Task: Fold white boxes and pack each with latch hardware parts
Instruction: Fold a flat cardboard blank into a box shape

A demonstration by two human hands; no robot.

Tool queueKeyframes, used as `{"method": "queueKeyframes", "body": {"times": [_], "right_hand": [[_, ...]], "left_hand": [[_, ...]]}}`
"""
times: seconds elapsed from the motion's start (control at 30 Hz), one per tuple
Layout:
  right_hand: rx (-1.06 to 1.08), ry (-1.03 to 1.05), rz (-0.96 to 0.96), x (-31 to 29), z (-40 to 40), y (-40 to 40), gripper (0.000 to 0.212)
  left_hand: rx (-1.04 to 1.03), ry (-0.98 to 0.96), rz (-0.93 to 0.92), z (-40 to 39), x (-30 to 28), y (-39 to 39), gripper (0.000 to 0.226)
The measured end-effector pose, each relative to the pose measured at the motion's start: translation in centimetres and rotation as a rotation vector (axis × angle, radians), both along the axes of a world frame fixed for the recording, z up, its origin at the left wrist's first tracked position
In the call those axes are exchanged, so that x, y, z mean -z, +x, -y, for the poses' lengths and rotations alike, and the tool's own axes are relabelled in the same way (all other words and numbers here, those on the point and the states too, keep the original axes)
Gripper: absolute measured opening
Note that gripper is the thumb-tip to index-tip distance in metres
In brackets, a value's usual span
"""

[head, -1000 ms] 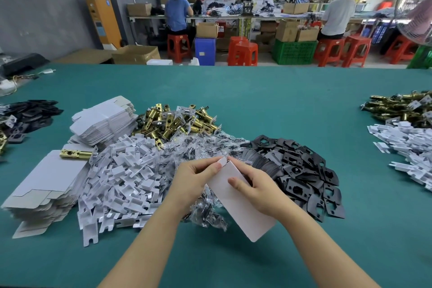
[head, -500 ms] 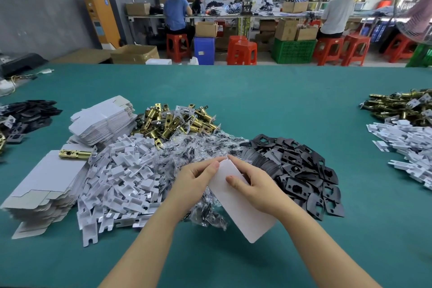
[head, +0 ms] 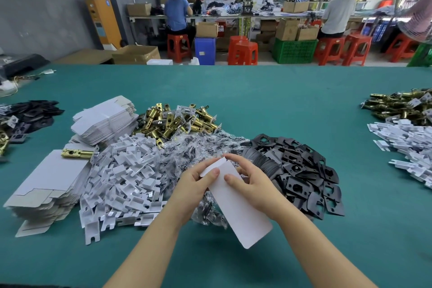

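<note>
A flat white box blank [head: 238, 206] is held above the green table, slanting down to the right. My left hand [head: 194, 187] pinches its upper left end, thumb on top. My right hand [head: 254, 182] grips the upper right edge, thumb pressed on the face and fingers curled over the top flap. Under and around the hands lie heaps: white plastic inserts [head: 121, 175], bagged screws in clear plastic [head: 198, 147], brass latch bolts [head: 177, 121] and black strike plates [head: 304, 170]. Stacks of flat box blanks [head: 46, 180] [head: 105, 119] sit at the left, one with a brass latch [head: 74, 153] on top.
More brass latches [head: 397, 105] and white inserts [head: 406, 140] lie at the right edge, black plates [head: 30, 112] at the far left. Bare green table [head: 257, 96] stretches beyond the heaps. People sit at benches behind, among red stools and cartons.
The top flap of the blank has been bent over by my fingers; my right fingers shifted up over its top edge. The blank stays in the same place.
</note>
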State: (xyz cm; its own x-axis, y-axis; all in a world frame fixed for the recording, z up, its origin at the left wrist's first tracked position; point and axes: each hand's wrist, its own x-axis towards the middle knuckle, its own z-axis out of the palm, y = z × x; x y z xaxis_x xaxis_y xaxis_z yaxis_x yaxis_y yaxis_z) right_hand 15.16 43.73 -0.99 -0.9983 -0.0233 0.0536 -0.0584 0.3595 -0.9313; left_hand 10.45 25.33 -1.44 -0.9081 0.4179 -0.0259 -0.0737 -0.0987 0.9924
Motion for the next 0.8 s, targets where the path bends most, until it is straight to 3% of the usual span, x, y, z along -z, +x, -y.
{"method": "queueKeyframes", "body": {"times": [0.17, 0.37, 0.8], "right_hand": [[-0.054, -0.006, 0.052, -0.5, 0.0, 0.1, 0.048], [-0.048, -0.194, 0.103, -0.6, -0.5, 0.1, 0.050], [-0.139, -0.067, 0.093, -0.1, -0.9, 0.1, 0.058]], "left_hand": [[0.042, -0.141, -0.082, 0.1, -0.9, 0.1, 0.028], [0.072, 0.097, 0.171, 0.2, -0.7, -0.5, 0.034], [0.059, 0.068, 0.160, 0.4, -0.3, -0.8, 0.036]]}}
